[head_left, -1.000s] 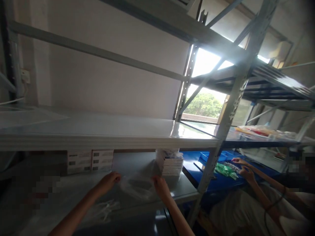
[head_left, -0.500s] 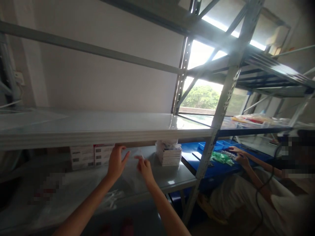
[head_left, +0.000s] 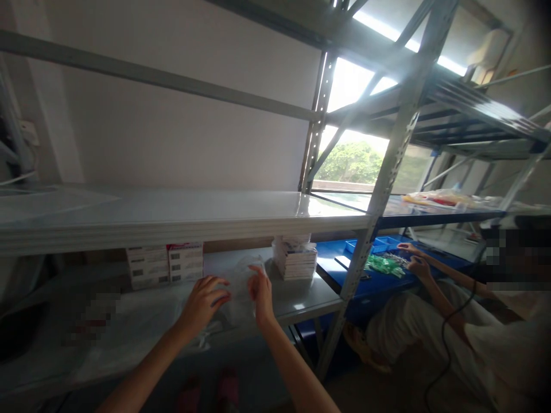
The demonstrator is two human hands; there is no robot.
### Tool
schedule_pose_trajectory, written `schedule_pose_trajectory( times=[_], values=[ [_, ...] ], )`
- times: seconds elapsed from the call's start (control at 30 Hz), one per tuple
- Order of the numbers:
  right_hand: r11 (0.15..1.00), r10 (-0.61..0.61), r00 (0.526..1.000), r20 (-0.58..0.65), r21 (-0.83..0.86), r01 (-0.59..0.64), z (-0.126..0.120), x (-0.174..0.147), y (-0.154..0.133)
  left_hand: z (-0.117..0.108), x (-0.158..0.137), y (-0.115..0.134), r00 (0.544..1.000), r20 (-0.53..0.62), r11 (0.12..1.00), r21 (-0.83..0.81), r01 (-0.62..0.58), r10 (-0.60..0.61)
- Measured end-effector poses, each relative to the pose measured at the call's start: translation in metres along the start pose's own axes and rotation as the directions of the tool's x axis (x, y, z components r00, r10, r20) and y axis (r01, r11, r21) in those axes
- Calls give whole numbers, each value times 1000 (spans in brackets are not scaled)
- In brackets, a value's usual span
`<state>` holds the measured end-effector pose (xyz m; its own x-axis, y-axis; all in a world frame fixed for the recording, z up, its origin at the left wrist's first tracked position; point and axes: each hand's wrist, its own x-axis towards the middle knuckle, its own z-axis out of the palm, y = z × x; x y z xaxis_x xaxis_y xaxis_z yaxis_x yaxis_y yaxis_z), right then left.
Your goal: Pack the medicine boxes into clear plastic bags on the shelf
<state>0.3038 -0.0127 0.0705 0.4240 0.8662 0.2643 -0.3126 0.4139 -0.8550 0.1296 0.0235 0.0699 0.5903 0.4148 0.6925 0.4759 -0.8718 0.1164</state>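
Note:
A clear plastic bag (head_left: 239, 289), thin and crumpled, stands between my two hands over the lower grey shelf. My left hand (head_left: 202, 305) is at the bag's left side, its fingers curved and apart, with nothing visible in its grasp. On the other side, my right hand (head_left: 262, 291) has its fingers bent against the bag's upper right edge and grips the film. The exact contact is hard to see through the transparent plastic. Just to the right sits a stack of white boxes (head_left: 297, 264) wrapped in clear plastic.
White cartons (head_left: 166, 267) stand at the shelf's back left. A thick white-edged upper shelf (head_left: 185, 232) overhangs my hands. The metal upright (head_left: 365, 252) rises at right. Beyond it, a co-worker's hands (head_left: 415, 258) are near green plastic (head_left: 383, 265) on a blue table (head_left: 329, 258).
My left hand has lowered and turned, its fingers now pointing right. The right hand has turned upright beside the bag, which shows more clearly between them. The view has shifted slightly.

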Motion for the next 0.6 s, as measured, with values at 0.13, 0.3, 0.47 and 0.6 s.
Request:
schedule_pose_trajectory(
  times=[0.13,0.3,0.47,0.6],
  values=[
    [999,40,993,-114,-11,-42,-12,2,-5,-3,0,-8,999,-8,996,-84,41,-41],
    [976,156,980,-127,175,-133,-39,17,-15,-8,-7,-17,991,-110,990,-125,65,-79],
    [845,294,955,47,453,-283,-60,28,-27,-11,-14,-17,992,-104,994,-91,66,-76],
    [828,299,951,74,475,-297,-74,30,-32,-14,-19,-19,992,-73,992,-80,94,-100]
  ],
)
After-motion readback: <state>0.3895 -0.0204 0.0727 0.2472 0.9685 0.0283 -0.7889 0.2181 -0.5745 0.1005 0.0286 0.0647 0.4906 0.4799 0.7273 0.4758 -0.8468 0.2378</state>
